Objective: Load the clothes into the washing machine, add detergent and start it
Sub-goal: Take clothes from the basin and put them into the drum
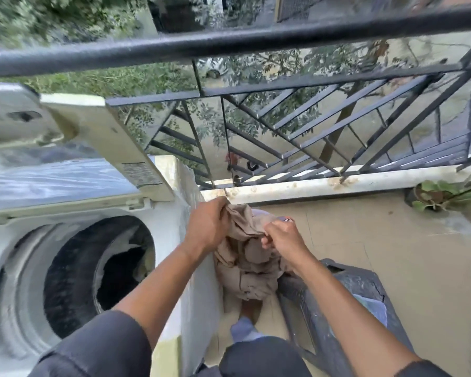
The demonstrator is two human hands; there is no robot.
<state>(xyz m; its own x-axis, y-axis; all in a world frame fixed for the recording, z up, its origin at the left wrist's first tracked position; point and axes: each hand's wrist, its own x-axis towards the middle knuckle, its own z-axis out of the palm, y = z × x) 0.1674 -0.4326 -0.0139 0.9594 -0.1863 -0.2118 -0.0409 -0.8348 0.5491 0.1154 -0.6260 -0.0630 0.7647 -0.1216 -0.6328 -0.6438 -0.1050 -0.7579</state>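
Beige garment [245,257] bunched between left hand [208,227] and right hand [282,238]; each grip pinching its cloth, arms extended.

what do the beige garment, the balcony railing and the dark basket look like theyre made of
Beige garment: woven cloth, probably cotton, matte; it creases and hangs limp from the left hand and right hand.
Balcony railing: likely painted metal, dark with a slightly rough sheen; thin rigid bars.
Dark basket: apparently moulded plastic, dull grey, with a slotted wall; blur leaves this uncertain.
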